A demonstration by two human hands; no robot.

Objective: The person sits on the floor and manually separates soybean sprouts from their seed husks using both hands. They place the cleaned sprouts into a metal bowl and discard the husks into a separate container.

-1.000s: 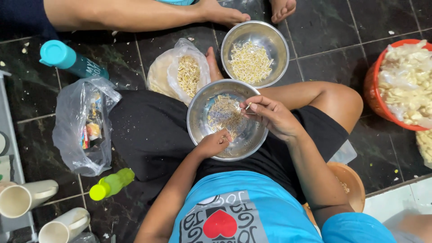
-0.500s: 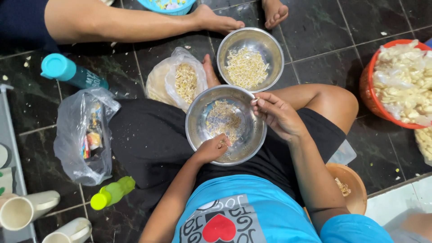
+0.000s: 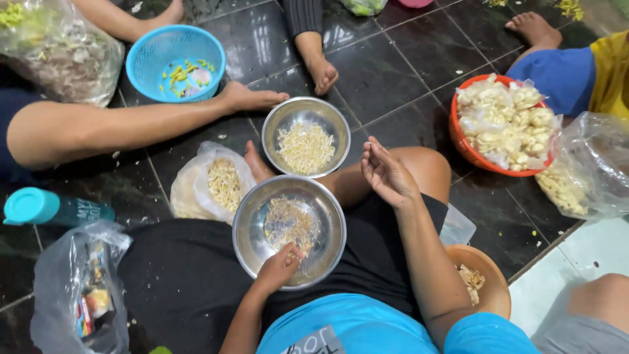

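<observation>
A steel bowl (image 3: 249, 236) of bean sprouts rests on my lap. My left hand (image 3: 278, 267) sits inside its near rim, fingers curled on some sprouts. My right hand (image 3: 386, 174) is lifted beside my knee, to the right of a second steel bowl (image 3: 278, 128) of cleaner sprouts on the floor; its fingers are loosely apart and I see nothing in it. A clear bag of sprouts (image 3: 213, 183) lies left of the two bowls.
Other people's legs and feet (image 3: 252, 99) cross the dark tiled floor. A blue basket (image 3: 141, 62), a red basin of pale pieces (image 3: 458, 134), a brown bowl (image 3: 491, 275), a teal bottle (image 3: 46, 208) and plastic bags (image 3: 72, 288) surround me.
My right hand has left the lap bowl and moved up and right, toward the far bowl. The view tilted up, showing more floor and people. My left hand stays in the bowl.
</observation>
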